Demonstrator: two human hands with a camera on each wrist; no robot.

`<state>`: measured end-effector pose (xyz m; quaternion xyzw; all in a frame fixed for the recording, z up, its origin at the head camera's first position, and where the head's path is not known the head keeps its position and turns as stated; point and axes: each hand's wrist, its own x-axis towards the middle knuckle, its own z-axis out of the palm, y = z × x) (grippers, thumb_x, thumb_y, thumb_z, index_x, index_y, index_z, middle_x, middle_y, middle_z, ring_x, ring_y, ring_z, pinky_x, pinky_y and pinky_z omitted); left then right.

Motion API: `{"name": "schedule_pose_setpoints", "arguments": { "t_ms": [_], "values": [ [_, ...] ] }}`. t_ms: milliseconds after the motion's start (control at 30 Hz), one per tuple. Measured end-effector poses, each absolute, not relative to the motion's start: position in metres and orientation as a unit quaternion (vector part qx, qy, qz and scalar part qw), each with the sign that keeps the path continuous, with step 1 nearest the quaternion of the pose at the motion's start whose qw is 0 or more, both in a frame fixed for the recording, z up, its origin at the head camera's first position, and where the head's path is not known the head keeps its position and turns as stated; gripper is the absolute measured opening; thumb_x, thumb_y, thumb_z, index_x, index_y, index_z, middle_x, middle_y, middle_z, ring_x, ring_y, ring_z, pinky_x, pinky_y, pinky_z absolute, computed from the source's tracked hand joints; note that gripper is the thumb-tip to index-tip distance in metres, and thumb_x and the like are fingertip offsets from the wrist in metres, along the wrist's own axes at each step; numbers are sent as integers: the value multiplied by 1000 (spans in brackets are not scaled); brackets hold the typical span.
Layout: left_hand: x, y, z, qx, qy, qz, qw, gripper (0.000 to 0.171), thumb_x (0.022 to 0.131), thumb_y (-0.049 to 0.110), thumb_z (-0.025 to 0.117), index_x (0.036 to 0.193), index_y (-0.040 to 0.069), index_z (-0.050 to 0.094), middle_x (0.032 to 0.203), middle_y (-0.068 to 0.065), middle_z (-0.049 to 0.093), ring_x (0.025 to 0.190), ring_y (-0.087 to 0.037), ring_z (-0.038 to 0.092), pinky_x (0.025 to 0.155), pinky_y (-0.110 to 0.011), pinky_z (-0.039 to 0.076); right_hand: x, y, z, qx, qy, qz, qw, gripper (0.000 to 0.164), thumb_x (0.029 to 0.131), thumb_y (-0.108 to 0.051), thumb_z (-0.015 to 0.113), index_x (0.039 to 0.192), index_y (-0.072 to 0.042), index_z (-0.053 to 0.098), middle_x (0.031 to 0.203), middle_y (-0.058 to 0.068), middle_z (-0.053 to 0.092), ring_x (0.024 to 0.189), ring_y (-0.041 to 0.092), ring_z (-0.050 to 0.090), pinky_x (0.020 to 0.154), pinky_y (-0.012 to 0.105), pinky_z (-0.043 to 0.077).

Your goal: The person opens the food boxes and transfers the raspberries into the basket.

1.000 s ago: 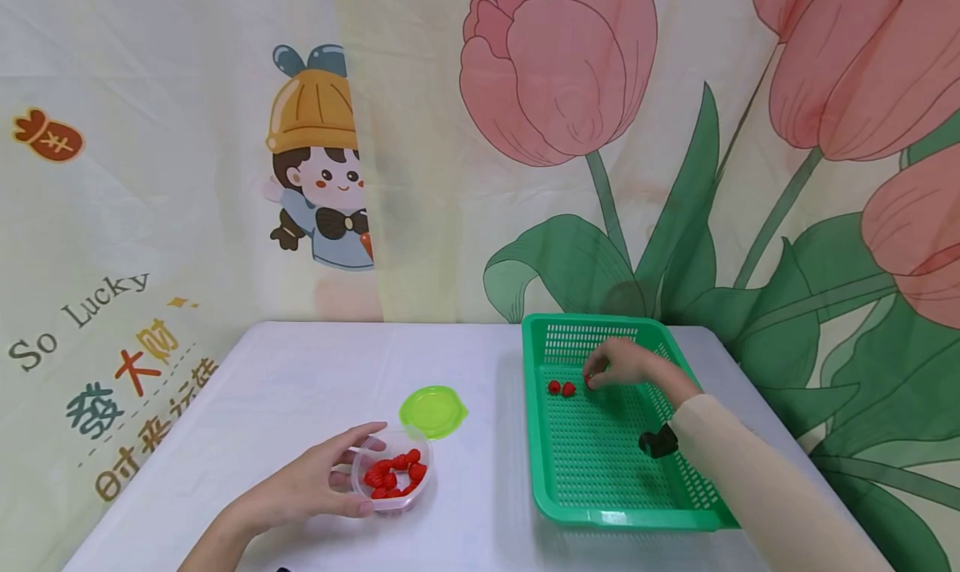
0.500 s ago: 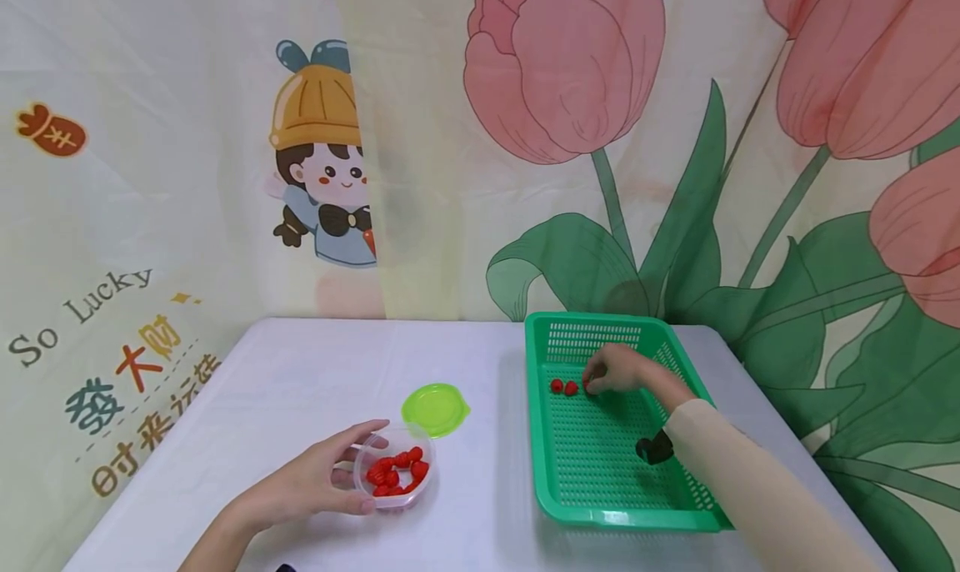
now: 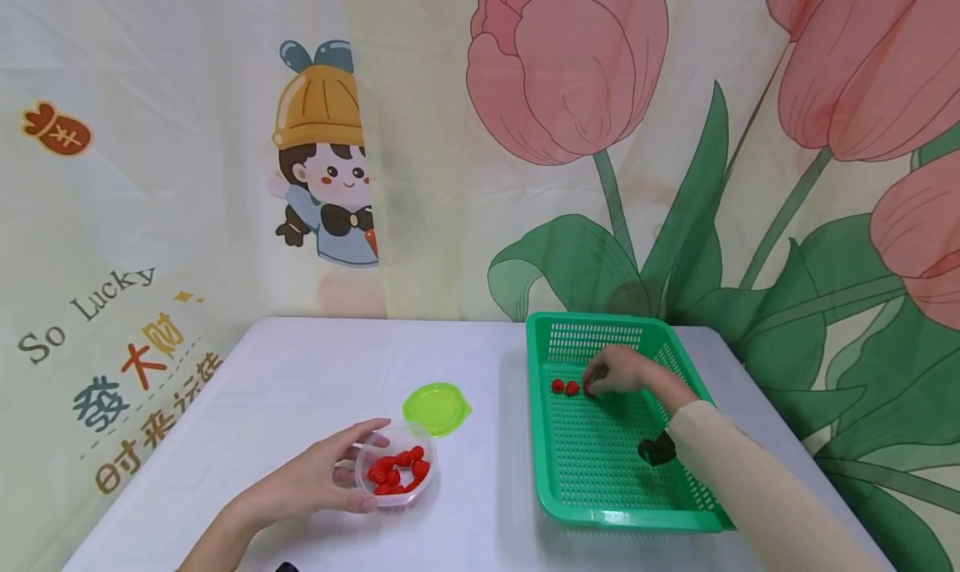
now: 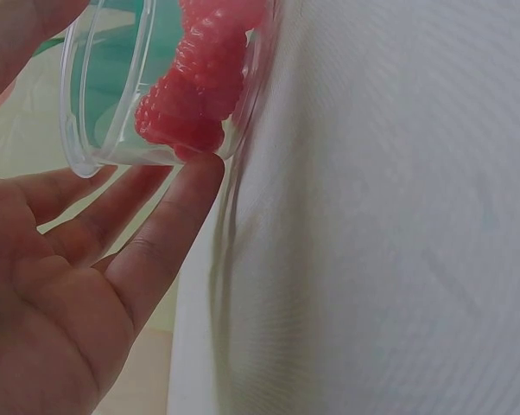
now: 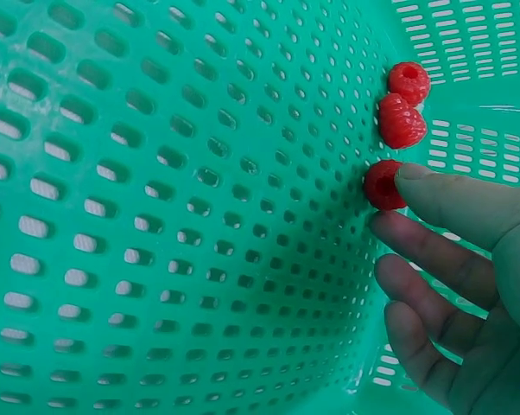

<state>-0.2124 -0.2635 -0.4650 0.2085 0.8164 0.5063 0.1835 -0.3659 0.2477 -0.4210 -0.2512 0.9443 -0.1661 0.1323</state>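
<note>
My left hand (image 3: 315, 479) holds a clear plastic tub (image 3: 366, 490) on the white table, thumb at its near side and fingers round the far side. Several red raspberries (image 4: 212, 73) lie inside, against the tub's bottom. Over at the right, my right hand (image 3: 621, 368) reaches into a green plastic basket (image 3: 592, 518). Its thumb and index finger pinch one raspberry (image 5: 383, 184) right at the basket's floor, while the other fingers are loosely bent. Beside that one sit two more, a near raspberry (image 5: 402, 121) and a farther raspberry (image 5: 409, 82), forming a short row.
A light green lid (image 3: 437, 409) lies on the white table (image 3: 322, 363) just behind the tub. The basket's perforated walls rise around my right hand. A printed curtain (image 3: 427, 180) with tulips hangs behind the table.
The pinched raspberry has come down slightly and closer to the two others in the basket. My left hand and the tub keep their place; the head view has shifted a little.
</note>
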Motion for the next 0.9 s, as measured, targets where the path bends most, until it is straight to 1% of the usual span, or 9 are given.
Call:
{"name": "schedule_pose_setpoints", "arguments": {
  "t_ms": [167,367,533,700,767,900],
  "values": [
    [-211,-263,-464,210,816,506,184,97,87,21,89,165,14,33,152,-18,52,132,-37,58,96,-20,55,-364,250,-416,-260,942,-168,127,21,99,-12,75,119,-4,78,106,3,77,97,19,70,86,41,60],
    [-211,-262,-462,216,820,500,177,97,86,22,90,165,13,33,151,-18,52,133,-38,56,97,-20,55,-360,250,-397,-283,937,-171,111,27,100,-13,73,125,-1,76,118,13,77,108,29,71,92,47,60],
    [-211,-263,-462,219,815,505,180,97,87,21,90,165,13,32,152,-20,51,133,-39,56,98,-21,55,-355,244,-377,-307,926,-194,101,29,101,-14,73,126,-2,75,123,15,75,111,31,71,91,44,60],
    [-211,-263,-462,223,812,507,181,98,87,21,90,166,12,32,152,-20,51,134,-40,56,98,-19,54,-346,228,-354,-337,914,-210,83,28,99,-15,74,126,-7,76,123,8,76,105,27,74,90,40,61],
    [-210,-263,-462,224,812,508,180,98,87,21,90,166,12,32,152,-21,50,134,-40,56,98,-19,54,-341,218,-345,-350,909,-213,78,28,99,-15,74,126,-9,77,124,4,76,101,21,74,89,38,61],
    [-210,-262,-462,225,812,508,181,98,88,20,89,166,12,31,153,-21,50,135,-41,55,99,-19,54,-329,194,-330,-385,893,-219,78,28,98,-13,74,126,-9,77,124,2,76,94,12,73,88,33,60]
  ]
}}
